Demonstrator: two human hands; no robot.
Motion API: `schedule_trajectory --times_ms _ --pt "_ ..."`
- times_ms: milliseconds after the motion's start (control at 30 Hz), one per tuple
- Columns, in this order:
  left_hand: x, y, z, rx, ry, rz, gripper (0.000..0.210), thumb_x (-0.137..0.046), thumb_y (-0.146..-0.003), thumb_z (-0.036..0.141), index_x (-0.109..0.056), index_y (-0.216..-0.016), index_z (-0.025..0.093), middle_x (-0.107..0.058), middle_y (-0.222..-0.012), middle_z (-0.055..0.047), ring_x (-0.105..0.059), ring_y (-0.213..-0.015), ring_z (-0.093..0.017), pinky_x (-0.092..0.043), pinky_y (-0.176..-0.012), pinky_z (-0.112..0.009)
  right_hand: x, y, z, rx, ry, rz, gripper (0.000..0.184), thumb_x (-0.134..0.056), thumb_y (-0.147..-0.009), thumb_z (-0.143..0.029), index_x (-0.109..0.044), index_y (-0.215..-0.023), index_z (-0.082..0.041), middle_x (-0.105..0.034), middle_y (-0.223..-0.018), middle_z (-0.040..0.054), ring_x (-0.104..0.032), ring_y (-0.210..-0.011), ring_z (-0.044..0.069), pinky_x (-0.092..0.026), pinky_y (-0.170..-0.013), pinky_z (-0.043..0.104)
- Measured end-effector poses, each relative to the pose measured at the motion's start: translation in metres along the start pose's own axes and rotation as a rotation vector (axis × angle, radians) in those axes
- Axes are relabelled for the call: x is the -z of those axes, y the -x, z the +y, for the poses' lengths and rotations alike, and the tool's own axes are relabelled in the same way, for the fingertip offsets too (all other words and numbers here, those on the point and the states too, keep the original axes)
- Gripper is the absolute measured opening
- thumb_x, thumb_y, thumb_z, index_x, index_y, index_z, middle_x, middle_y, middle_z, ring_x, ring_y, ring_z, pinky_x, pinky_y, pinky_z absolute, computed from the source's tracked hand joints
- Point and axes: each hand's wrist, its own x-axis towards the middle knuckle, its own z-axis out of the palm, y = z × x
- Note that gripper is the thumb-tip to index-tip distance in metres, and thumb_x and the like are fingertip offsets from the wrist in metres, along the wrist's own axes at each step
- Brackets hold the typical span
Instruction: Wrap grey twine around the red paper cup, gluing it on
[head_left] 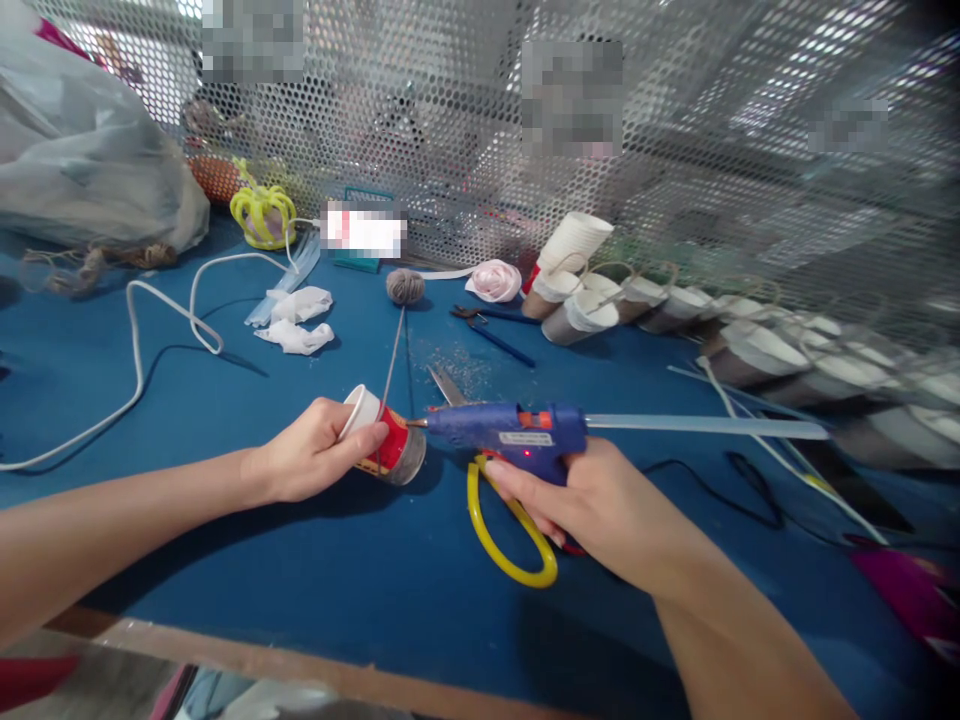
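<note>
My left hand (322, 450) grips a paper cup (405, 455), tilted on its side with its white rim toward the hand. The cup's wall is red and yellow, with grey yarn wound round the end away from the rim. A strand of yarn (394, 355) runs from the cup back to a grey ball of yarn (405, 287). In my right hand (577, 495) is a blue hot glue gun (502, 428), its nozzle at the cup's side and a long clear glue stick (705, 427) out of its back. Yellow-handled scissors (517, 575) lie under the gun.
Blue-handled pliers (495, 335) lie past the scissors. Several wrapped cups (581, 315) with handles line the right and back. A pink ribbon roll (495, 281), white scraps (296, 335), a white cable (135, 330) and a plastic bag (82, 140) occupy the back and left. Perforated metal mesh (450, 120) stands behind.
</note>
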Motion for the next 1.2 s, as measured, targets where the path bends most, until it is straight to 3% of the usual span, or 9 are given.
schedule_trajectory --times_ms 367,667,767,900,1033,1100,1200 --pt "-0.001 0.001 -0.001 0.039 0.009 0.006 0.038 -0.036 -0.085 0.036 -0.053 -0.064 0.009 -0.041 -0.057 0.002 -0.033 -0.054 -0.008 -0.031 -0.049 -0.019 -0.001 0.002 0.001 -0.008 -0.001 -0.012 0.039 -0.049 -0.074 -0.049 -0.042 -0.048 -0.021 -0.043 -0.039 -0.0041 -0.045 -0.041 0.012 -0.04 -0.048 0.026" --pt "-0.001 -0.001 -0.003 0.118 0.046 0.033 0.043 -0.038 -0.083 0.042 -0.059 -0.067 0.008 -0.048 -0.056 0.002 -0.039 -0.053 -0.009 -0.033 -0.05 -0.019 -0.002 0.007 0.002 0.047 0.039 0.007 0.042 -0.049 -0.076 -0.046 -0.042 -0.042 -0.022 -0.044 -0.038 -0.0034 -0.046 -0.04 0.011 -0.042 -0.044 0.023" --pt "-0.003 -0.003 -0.002 0.188 0.134 0.052 0.044 -0.039 -0.082 0.044 -0.064 -0.076 0.009 -0.057 -0.061 -0.001 -0.049 -0.056 -0.011 -0.038 -0.054 -0.02 -0.005 0.009 0.003 0.139 0.122 0.096 0.033 -0.052 -0.075 -0.042 -0.051 -0.048 -0.023 -0.048 -0.039 -0.0026 -0.051 -0.042 0.013 -0.044 -0.043 0.024" --pt "-0.004 -0.007 0.002 0.248 0.299 0.077 0.042 -0.043 -0.079 0.045 -0.068 -0.083 0.011 -0.067 -0.073 -0.003 -0.058 -0.066 -0.015 -0.043 -0.063 -0.022 -0.014 0.011 0.011 0.386 0.277 0.298 0.017 -0.053 -0.075 -0.036 -0.065 -0.077 -0.024 -0.064 -0.06 0.0034 -0.063 -0.069 0.023 -0.05 -0.062 0.03" --pt "-0.004 -0.009 0.005 0.302 0.424 0.108 0.039 -0.046 -0.078 0.043 -0.069 -0.081 0.012 -0.069 -0.075 -0.002 -0.059 -0.066 -0.014 -0.043 -0.064 -0.02 -0.023 0.014 0.02 0.518 0.385 0.432 0.021 -0.048 -0.078 -0.036 -0.066 -0.073 -0.026 -0.06 -0.054 0.0047 -0.063 -0.073 0.025 -0.049 -0.066 0.032" --pt "-0.004 -0.01 0.005 0.314 0.45 0.117 0.036 -0.047 -0.078 0.042 -0.068 -0.08 0.012 -0.069 -0.073 -0.001 -0.058 -0.064 -0.013 -0.042 -0.062 -0.02 -0.025 0.016 0.017 0.508 0.401 0.439 0.021 -0.046 -0.08 -0.033 -0.064 -0.073 -0.026 -0.06 -0.056 0.0034 -0.063 -0.065 0.021 -0.049 -0.059 0.029" --pt "-0.004 -0.011 0.005 0.345 0.423 0.156 0.036 -0.047 -0.077 0.042 -0.066 -0.073 0.011 -0.066 -0.065 -0.001 -0.055 -0.056 -0.011 -0.039 -0.055 -0.019 -0.024 0.018 0.008 0.422 0.374 0.341 0.016 -0.047 -0.08 -0.028 -0.06 -0.071 -0.025 -0.061 -0.06 0.0008 -0.059 -0.053 0.016 -0.047 -0.048 0.024"
